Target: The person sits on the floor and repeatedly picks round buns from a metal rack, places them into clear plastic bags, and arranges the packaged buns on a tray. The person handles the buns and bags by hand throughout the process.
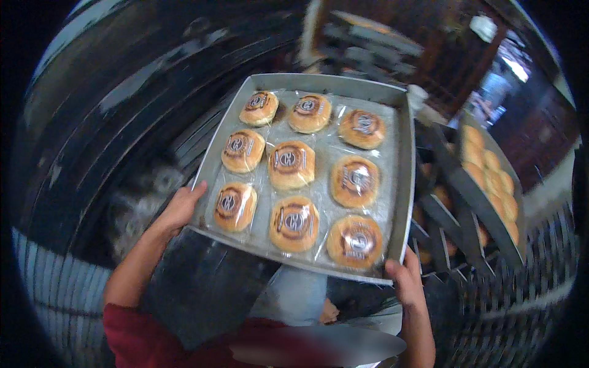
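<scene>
A square metal baking tray point(324, 154) is held up in front of me, slightly tilted. My left hand point(181, 207) grips its near left corner, thumb over the rim. My right hand point(407, 278) is closed on the near right corner, thumb on the edge. In the tray lie several round golden buns point(292, 165), set apart in rows, each in a clear plastic wrapper with dark printing. The fingers beneath the tray are mostly hidden.
At the right, a tray of unwrapped buns point(492, 179) rests on top of several stacked dark trays point(460, 221). A person in light blue point(490, 96) is at the far upper right, blurred. Slatted dark surfaces fill the left.
</scene>
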